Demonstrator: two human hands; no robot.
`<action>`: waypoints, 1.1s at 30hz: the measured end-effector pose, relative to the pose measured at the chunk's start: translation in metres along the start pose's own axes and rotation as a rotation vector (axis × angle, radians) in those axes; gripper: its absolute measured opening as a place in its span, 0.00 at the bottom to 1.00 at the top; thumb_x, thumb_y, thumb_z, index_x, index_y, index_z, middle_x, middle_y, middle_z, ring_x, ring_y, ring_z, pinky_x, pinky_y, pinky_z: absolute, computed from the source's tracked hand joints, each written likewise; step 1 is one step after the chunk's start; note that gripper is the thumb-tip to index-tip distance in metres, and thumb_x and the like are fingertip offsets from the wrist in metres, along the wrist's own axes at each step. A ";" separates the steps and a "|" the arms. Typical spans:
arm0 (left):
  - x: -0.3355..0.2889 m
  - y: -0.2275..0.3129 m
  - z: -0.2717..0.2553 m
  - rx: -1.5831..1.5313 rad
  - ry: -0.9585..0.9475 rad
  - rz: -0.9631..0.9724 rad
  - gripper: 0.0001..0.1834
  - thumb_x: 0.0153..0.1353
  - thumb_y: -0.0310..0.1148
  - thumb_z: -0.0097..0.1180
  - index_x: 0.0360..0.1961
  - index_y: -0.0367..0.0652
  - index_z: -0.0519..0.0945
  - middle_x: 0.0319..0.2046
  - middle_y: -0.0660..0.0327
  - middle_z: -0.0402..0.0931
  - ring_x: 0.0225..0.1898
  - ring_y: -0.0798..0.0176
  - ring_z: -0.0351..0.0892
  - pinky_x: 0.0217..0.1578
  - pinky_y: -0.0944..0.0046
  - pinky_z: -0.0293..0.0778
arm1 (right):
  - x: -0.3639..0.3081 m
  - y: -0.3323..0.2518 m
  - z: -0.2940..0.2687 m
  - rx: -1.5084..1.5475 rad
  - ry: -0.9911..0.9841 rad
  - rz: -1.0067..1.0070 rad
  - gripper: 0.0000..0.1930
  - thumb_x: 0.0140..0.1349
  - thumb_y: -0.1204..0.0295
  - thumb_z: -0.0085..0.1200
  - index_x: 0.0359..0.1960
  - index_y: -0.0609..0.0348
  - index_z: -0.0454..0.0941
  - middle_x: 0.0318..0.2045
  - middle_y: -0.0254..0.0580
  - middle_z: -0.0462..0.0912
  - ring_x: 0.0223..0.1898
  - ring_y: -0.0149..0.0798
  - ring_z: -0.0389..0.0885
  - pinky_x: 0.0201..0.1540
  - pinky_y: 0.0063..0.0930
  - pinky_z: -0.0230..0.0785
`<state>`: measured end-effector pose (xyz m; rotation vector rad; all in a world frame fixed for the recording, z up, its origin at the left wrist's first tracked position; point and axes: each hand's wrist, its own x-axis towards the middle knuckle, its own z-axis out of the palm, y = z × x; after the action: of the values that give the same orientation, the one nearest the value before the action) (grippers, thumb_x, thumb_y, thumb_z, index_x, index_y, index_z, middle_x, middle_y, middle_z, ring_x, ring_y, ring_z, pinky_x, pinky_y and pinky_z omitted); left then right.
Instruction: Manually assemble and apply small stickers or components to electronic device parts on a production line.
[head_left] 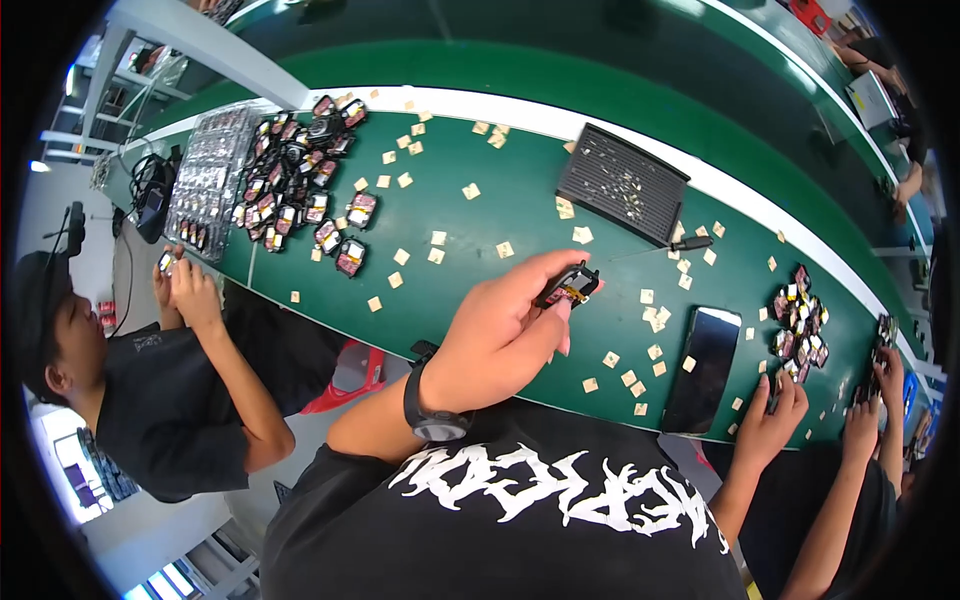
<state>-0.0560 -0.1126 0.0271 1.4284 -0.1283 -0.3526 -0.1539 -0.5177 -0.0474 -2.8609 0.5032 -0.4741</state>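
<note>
My left hand [505,335], with a black watch on its wrist, is raised over the green table. Its thumb and fingers are closed around a small black electronic module [570,287] with an exposed circuit board and a yellow strip. Off to the right, my right hand [772,418] is closed on a dark piece that looks like a similar module [774,398], partly covered by the fingers. Just beyond that hand lies a small pile of modules [800,325]. A black phone [704,370] rests between my hands with a pale square on it.
Small pale squares [470,191] are scattered over the green table [450,320]. A black ribbed tray [590,190] holds tiny screws, with a screwdriver [690,243] beside it. At left are heaped modules [290,180], clear plastic trays [207,170] and a co-worker [170,380]. Another co-worker's hands [862,425] are at right.
</note>
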 end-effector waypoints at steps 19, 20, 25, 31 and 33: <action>0.028 -0.028 -0.097 1.529 0.891 0.313 0.23 0.66 0.32 0.61 0.58 0.31 0.75 0.49 0.43 0.77 0.52 0.43 0.77 0.52 0.54 0.74 | 0.003 -0.036 -0.024 0.385 0.120 -0.312 0.11 0.60 0.85 0.61 0.45 0.65 0.82 0.51 0.54 0.81 0.51 0.52 0.81 0.54 0.38 0.75; 0.032 -0.016 -0.073 1.345 0.856 0.252 0.22 0.67 0.33 0.60 0.58 0.32 0.76 0.49 0.46 0.77 0.49 0.51 0.79 0.48 0.58 0.75 | 0.000 -0.042 -0.019 0.490 0.105 -0.307 0.13 0.57 0.86 0.63 0.45 0.65 0.83 0.51 0.55 0.80 0.51 0.51 0.81 0.50 0.35 0.78; 0.024 -0.019 0.051 0.040 -0.141 -0.061 0.30 0.71 0.42 0.56 0.69 0.39 0.68 0.57 0.51 0.78 0.43 0.64 0.82 0.39 0.68 0.78 | 0.015 -0.092 -0.020 0.621 0.132 -0.682 0.19 0.49 0.84 0.71 0.45 0.62 0.86 0.47 0.49 0.81 0.24 0.30 0.77 0.22 0.20 0.69; 0.028 -0.038 0.088 -0.553 -0.246 -0.341 0.26 0.73 0.29 0.52 0.70 0.37 0.65 0.52 0.53 0.79 0.46 0.65 0.81 0.44 0.67 0.78 | 0.020 -0.132 -0.028 0.836 -0.128 -0.515 0.17 0.63 0.79 0.61 0.54 0.62 0.80 0.45 0.44 0.80 0.31 0.37 0.79 0.30 0.24 0.73; 0.030 -0.039 0.087 -0.530 -0.200 -0.306 0.25 0.72 0.26 0.53 0.69 0.38 0.66 0.50 0.55 0.80 0.45 0.67 0.80 0.44 0.68 0.78 | 0.022 -0.126 -0.041 0.807 -0.256 -0.453 0.16 0.69 0.77 0.55 0.57 0.65 0.75 0.43 0.45 0.81 0.35 0.36 0.79 0.36 0.24 0.74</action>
<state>-0.0597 -0.2080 -0.0019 0.8830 0.0250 -0.7247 -0.1108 -0.4146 0.0275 -2.1677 -0.3323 -0.2738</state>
